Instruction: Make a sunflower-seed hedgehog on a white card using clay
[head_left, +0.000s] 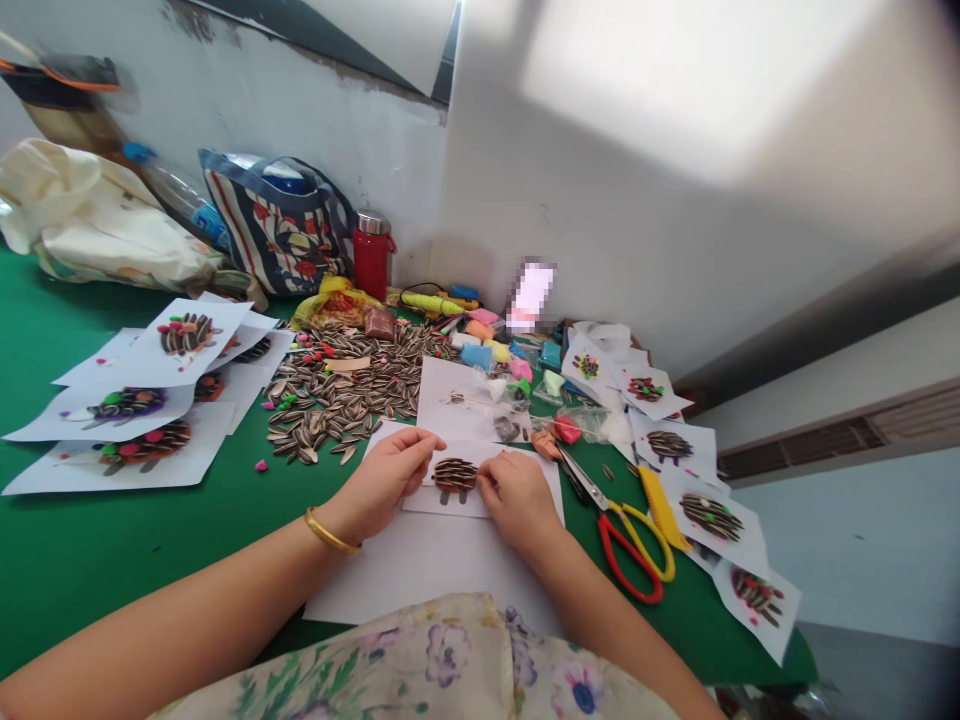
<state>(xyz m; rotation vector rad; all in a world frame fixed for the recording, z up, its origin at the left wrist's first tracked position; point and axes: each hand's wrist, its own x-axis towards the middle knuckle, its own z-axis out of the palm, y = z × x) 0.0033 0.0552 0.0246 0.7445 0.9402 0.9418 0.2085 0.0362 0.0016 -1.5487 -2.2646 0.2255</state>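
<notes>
A hedgehog picture (455, 474) of striped sunflower seeds on brown clay, with grey feet, lies on a small white card (442, 506) before me. At its left, my left hand (397, 468) is closed, thumb and forefinger pinched above the card; whatever sits between the fingertips is too small to name. My right hand (523, 492) rests at the right side of the hedgehog, fingers curled, the fingertips touching or very near the seeds. What it holds, if anything, is hidden. Larger white sheets (420, 570) lie beneath the card.
Loose sunflower seeds (349, 375) are heaped behind my left hand. Clay packets (476, 357) sit behind the card. Scissors (626, 535) with red and yellow handles lie right. Finished seed cards (709, 515) line the right edge; more cards (127, 450) lie left. A red flask (371, 255) stands behind.
</notes>
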